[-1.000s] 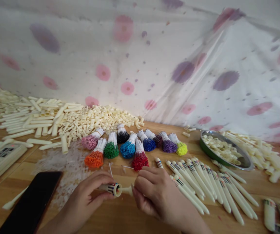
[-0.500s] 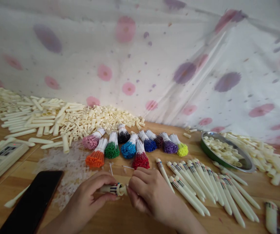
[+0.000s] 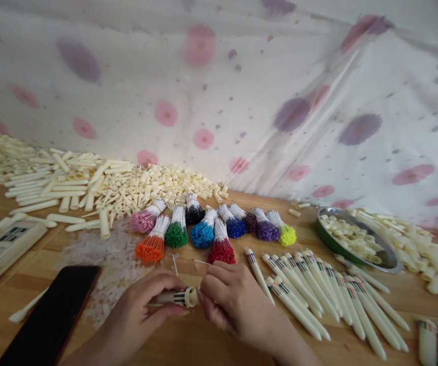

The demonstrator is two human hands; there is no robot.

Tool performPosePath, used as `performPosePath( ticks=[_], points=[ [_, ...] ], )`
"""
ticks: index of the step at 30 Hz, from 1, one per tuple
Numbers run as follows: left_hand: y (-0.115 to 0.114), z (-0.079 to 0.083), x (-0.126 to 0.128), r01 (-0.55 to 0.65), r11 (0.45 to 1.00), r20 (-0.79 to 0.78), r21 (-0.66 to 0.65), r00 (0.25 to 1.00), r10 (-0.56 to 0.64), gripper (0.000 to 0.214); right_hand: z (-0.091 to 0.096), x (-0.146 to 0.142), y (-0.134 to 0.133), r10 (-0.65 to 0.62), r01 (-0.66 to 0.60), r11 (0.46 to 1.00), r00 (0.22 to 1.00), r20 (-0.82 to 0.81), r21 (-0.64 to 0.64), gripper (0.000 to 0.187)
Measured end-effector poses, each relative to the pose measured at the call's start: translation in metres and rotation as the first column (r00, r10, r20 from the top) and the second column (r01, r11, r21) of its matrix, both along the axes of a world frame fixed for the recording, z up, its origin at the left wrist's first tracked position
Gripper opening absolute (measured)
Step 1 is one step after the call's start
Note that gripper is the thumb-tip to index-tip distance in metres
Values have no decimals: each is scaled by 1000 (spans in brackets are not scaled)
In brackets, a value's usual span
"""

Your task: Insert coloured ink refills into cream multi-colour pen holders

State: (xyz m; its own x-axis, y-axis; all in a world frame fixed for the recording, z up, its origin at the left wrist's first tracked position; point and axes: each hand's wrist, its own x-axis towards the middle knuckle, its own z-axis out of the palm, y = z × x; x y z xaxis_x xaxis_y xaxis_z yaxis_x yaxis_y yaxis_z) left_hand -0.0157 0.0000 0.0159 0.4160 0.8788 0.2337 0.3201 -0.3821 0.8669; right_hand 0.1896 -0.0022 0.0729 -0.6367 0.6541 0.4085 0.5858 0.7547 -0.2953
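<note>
My left hand (image 3: 148, 307) pinches a cream multicolour pen barrel (image 3: 175, 297) lying sideways, its coloured slider tabs facing right. At its right end sits a small cream plastic part (image 3: 193, 297), and my right hand (image 3: 228, 300) is closed with its fingertips on that part; its inner fingers are hidden. Just beyond the hands stand bundles of white-stemmed refills with coloured ends, among them red (image 3: 221, 249), orange (image 3: 149, 248), green (image 3: 177, 235) and light blue (image 3: 202, 235). Two loose refills, one a white refill (image 3: 175, 264), lie close to my fingers.
Several multicolour pens (image 3: 310, 284) lie in a row at right, below a green-sided metal bowl (image 3: 320, 229) of small cream parts. Cream barrels (image 3: 66, 188) are heaped at back left. A black phone (image 3: 51, 315), clear plastic bits (image 3: 108, 274) and a power strip (image 3: 17, 249) are at left.
The small cream part now sits closer against the barrel's end, and its rim shows more. Both hands keep nearly the same place; the view has shifted slightly.
</note>
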Motion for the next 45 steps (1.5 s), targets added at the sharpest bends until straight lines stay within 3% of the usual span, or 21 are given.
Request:
performPosePath(
  ticks=[6,16,29,32,36,40,43,45],
  points=[
    [-2,1,1,6,999,-12,-34,1000,-6,24,-1,0,0,3,-3,1000,1000,18,-5,23],
    [-1,1,2,-48,997,-10,64,999,49,29,-5,3,1,-30,30,1000,1000,4,6,23],
    [-5,6,5,-89,993,-26,83,996,91,21,-6,-2,1,8,-5,990,1000,17,-141,22],
    [-6,7,9,-144,979,-17,144,989,148,18,-11,-7,0,-41,34,982,999,-33,-184,22],
    [-9,8,14,-209,916,-11,341,974,226,16,-22,-17,-3,-185,129,941,971,-154,-314,22],
    [-9,9,18,-191,828,-128,526,945,300,11,-43,-26,1,-327,113,849,879,-346,-517,25],
    [-4,11,16,-171,857,-219,487,925,309,6,-59,-28,9,-395,113,806,833,-387,-581,29],
    [2,13,10,-159,911,-234,379,936,261,20,-65,-25,15,-416,114,799,814,-406,-591,29]
  ],
)
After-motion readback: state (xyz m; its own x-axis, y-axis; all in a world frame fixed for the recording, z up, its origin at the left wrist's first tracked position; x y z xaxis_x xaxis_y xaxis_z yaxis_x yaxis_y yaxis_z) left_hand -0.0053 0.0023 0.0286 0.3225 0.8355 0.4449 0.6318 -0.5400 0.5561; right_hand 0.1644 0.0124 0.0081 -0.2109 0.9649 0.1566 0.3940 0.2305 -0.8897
